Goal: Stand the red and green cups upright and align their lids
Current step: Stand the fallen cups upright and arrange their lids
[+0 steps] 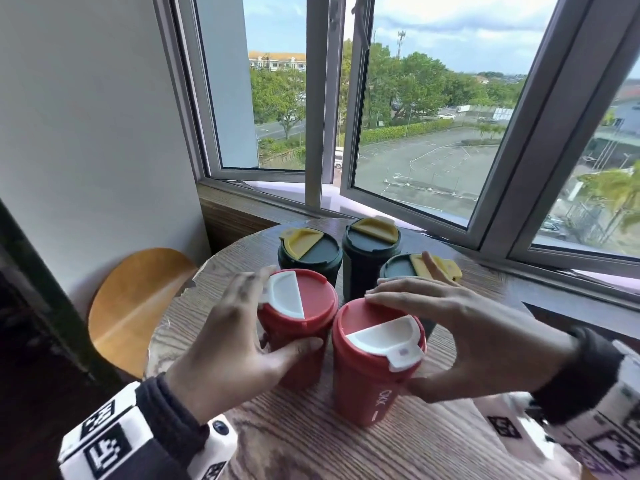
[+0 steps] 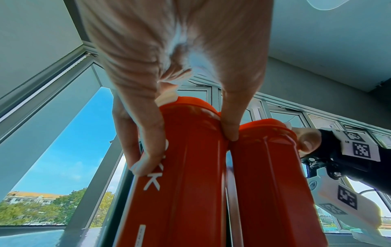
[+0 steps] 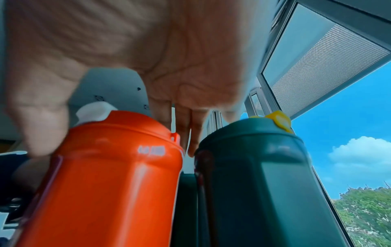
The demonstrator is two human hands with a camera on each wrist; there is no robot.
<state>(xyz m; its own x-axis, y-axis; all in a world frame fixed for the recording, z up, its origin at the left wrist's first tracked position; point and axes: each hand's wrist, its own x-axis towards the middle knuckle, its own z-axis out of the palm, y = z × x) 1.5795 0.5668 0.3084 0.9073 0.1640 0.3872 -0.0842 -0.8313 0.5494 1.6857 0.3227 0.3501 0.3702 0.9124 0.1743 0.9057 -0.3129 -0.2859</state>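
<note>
1. Nearest to the camera stands the near red cup (image 1: 375,368), upright on the round wooden table (image 1: 311,445); I take this cup as the landmark for all places; its white flap (image 1: 384,336) points to the near right.
2. The right hand (image 1: 460,327) grasps the near red cup at its lid: the thumb lies on the near right side under the flap, and the fingers reach over the far rim; in the right wrist view the fingers (image 3: 186,137) go down between this cup and a green one.
3. Just left of the landmark, nearly touching it, stands the second red cup (image 1: 298,327), also upright; the left hand (image 1: 232,334) grasps it, thumb on the near side and fingers curled on the left wall; its white flap (image 1: 285,297) points to the far left, so the two red lids do not agree.
4. Behind the landmark stand three green cups with yellow flaps: the left green cup (image 1: 308,252), the middle green cup (image 1: 370,247) and the right green cup (image 1: 415,268); all are upright, and their flaps point in different directions.
5. Risk, in my judgement: the cups stand very close; when one lid is turned, an elbow of a finger may push a neighbour, and the right green cup could tip or slide toward the table edge; also, a turn of the whole cup may rub the second red cup and spoil its direction.
</note>
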